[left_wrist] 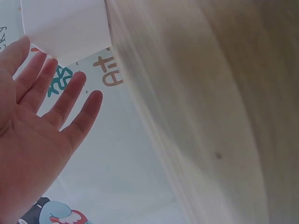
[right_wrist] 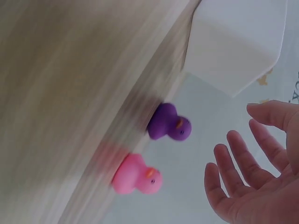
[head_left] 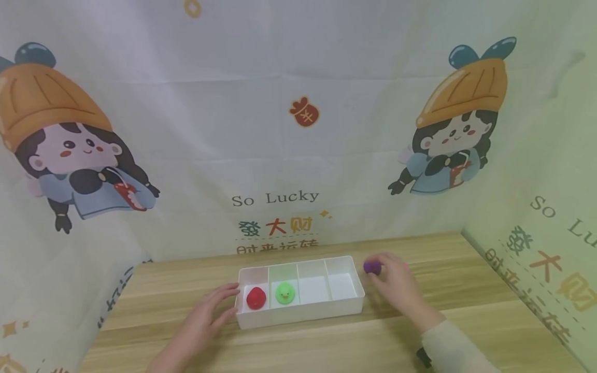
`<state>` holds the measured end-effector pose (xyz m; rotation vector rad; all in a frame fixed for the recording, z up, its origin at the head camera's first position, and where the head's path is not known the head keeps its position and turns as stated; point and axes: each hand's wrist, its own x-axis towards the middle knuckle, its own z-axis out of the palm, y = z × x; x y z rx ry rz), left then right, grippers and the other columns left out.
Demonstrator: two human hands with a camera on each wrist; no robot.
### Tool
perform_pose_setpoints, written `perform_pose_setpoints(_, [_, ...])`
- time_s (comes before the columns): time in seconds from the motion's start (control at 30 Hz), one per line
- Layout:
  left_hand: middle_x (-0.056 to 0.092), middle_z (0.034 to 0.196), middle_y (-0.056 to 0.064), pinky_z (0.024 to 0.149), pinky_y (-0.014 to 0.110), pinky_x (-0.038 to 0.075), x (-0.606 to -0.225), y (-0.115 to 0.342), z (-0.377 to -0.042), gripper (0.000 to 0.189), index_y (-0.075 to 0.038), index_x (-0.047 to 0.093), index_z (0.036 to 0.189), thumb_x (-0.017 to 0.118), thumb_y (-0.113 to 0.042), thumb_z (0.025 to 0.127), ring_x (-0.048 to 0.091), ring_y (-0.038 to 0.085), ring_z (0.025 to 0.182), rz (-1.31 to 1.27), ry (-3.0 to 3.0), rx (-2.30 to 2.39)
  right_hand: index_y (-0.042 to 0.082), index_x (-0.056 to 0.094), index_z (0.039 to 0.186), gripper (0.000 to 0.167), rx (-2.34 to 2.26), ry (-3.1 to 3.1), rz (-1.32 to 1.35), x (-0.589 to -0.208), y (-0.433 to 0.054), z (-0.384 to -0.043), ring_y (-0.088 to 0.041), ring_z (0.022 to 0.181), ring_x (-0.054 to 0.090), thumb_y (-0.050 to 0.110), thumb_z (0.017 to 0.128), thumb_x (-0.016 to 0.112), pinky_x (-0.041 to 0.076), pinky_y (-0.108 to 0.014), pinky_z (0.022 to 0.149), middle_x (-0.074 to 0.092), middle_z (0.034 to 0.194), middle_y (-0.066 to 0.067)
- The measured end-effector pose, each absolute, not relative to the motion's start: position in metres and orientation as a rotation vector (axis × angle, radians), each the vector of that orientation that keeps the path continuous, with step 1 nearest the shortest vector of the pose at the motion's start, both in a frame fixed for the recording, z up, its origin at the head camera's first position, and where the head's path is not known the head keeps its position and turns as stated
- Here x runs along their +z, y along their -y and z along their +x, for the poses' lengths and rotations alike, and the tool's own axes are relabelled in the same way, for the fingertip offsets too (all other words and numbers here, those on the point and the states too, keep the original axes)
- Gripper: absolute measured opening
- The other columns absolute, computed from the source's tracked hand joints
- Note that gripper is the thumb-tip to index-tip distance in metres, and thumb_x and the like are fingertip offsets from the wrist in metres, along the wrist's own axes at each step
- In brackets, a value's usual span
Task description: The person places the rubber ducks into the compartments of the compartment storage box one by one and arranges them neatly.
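A white box point(head_left: 298, 315) with several compartments sits on the table. In its leftmost compartment is a red toy point(head_left: 256, 299), and a green duck point(head_left: 285, 293) occupies the one beside it. Fingertips of my left hand point(head_left: 210, 316) are right at the box's left end, the fingers spread and nearly straight in the left wrist view. Past the box's right end, my right hand point(head_left: 396, 282) hovers by a purple rubber duck point(right_wrist: 168, 123), fingers loosely bent and holding nothing. A pink rubber duck point(right_wrist: 136, 175) stands beside the purple one, mostly hidden behind that hand in the head view.
The wooden table point(head_left: 186, 285) runs back to a printed cloth point(head_left: 280, 155) with cartoon figures and lettering, which also hangs at both sides. A small black object point(head_left: 423, 357) shows by the right sleeve point(head_left: 454, 347).
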<state>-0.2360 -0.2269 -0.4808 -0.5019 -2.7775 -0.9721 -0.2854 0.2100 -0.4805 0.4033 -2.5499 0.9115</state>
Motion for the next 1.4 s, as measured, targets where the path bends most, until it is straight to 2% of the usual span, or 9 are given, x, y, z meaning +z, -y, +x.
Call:
perform_pose_setpoints(0.23, [0.056, 0.153, 0.012, 0.117, 0.063, 0.04, -0.481, 0.226, -0.236, 0.042, -0.008, 0.062, 0.139, 0.071, -0.014, 0.098, 0.05, 0.04, 0.142, -0.497, 2.774, -0.974, 0.003, 0.071, 0.119, 0.036, 0.884, 2.62, 0.322, -0.472, -0.226, -0.286, -0.037, 0.106, 0.065, 0.001, 0.084, 0.079, 0.056, -0.058, 0.099, 0.07, 0.124, -0.02])
perform_pose_setpoints(0.33, [0.057, 0.152, 0.012, 0.117, 0.063, 0.04, -0.481, 0.226, -0.236, 0.041, -0.008, 0.063, 0.138, 0.071, -0.013, 0.098, 0.05, 0.04, 0.142, -0.497, 2.766, -0.967, 0.003, 0.07, 0.121, 0.039, 0.854, 2.642, 0.305, -0.47, -0.232, -0.286, -0.041, 0.114, 0.064, 0.002, 0.083, 0.08, 0.052, -0.062, 0.104, 0.068, 0.126, -0.022])
perform_pose_setpoints(0.43, [0.057, 0.151, 0.011, 0.117, 0.062, 0.041, -0.481, 0.226, -0.235, 0.041, -0.008, 0.064, 0.137, 0.071, -0.013, 0.097, 0.051, 0.04, 0.141, -0.503, 2.754, -0.963, 0.003, 0.07, 0.123, 0.042, 0.813, 2.671, 0.287, -0.469, -0.238, -0.286, -0.046, 0.119, 0.062, 0.004, 0.082, 0.082, 0.05, -0.065, 0.105, 0.066, 0.128, -0.024])
perform_pose_setpoints(0.53, [0.058, 0.151, 0.011, 0.116, 0.062, 0.042, -0.483, 0.227, -0.235, 0.04, -0.008, 0.064, 0.136, 0.072, -0.012, 0.097, 0.052, 0.04, 0.141, -0.51, 2.742, -0.961, 0.003, 0.069, 0.123, 0.043, 0.771, 2.695, 0.273, -0.468, -0.243, -0.287, -0.048, 0.119, 0.061, 0.003, 0.082, 0.081, 0.051, -0.066, 0.103, 0.065, 0.129, -0.027])
perform_pose_setpoints(0.7, [0.058, 0.151, 0.012, 0.116, 0.062, 0.042, -0.486, 0.228, -0.237, 0.041, -0.008, 0.064, 0.137, 0.072, -0.012, 0.097, 0.052, 0.04, 0.14, -0.514, 2.74, -0.96, 0.002, 0.07, 0.12, 0.037, 0.73, 2.708, 0.264, -0.468, -0.252, -0.288, -0.051, 0.118, 0.061, 0.002, 0.083, 0.078, 0.052, -0.067, 0.101, 0.065, 0.127, -0.028])
perform_pose_setpoints(0.87, [0.058, 0.151, 0.012, 0.116, 0.063, 0.041, -0.485, 0.229, -0.237, 0.041, -0.007, 0.064, 0.137, 0.072, -0.012, 0.096, 0.052, 0.041, 0.14, -0.518, 2.736, -0.956, 0.002, 0.072, 0.114, 0.031, 0.692, 2.729, 0.255, -0.47, -0.258, -0.288, -0.051, 0.115, 0.062, 0.008, 0.086, 0.08, 0.05, -0.068, 0.101, 0.067, 0.124, -0.028])
perform_pose_setpoints(1.13, [0.058, 0.15, 0.012, 0.115, 0.064, 0.042, -0.485, 0.227, -0.237, 0.041, -0.007, 0.064, 0.136, 0.072, -0.012, 0.096, 0.052, 0.041, 0.14, -0.527, 2.731, -0.955, 0.003, 0.072, 0.113, 0.032, 0.65, 2.765, 0.232, -0.471, -0.265, -0.292, -0.053, 0.116, 0.062, 0.01, 0.084, 0.083, 0.05, -0.068, 0.101, 0.067, 0.124, -0.029])
perform_pose_setpoints(1.4, [0.057, 0.151, 0.012, 0.116, 0.064, 0.041, -0.482, 0.226, -0.236, 0.042, -0.007, 0.063, 0.137, 0.072, -0.013, 0.097, 0.051, 0.041, 0.141, -0.517, 2.749, -0.957, 0.002, 0.071, 0.116, 0.035, 0.655, 2.807, 0.217, -0.474, -0.27, -0.297, -0.047, 0.111, 0.066, 0.013, 0.085, 0.083, 0.053, -0.064, 0.098, 0.072, 0.119, -0.025])
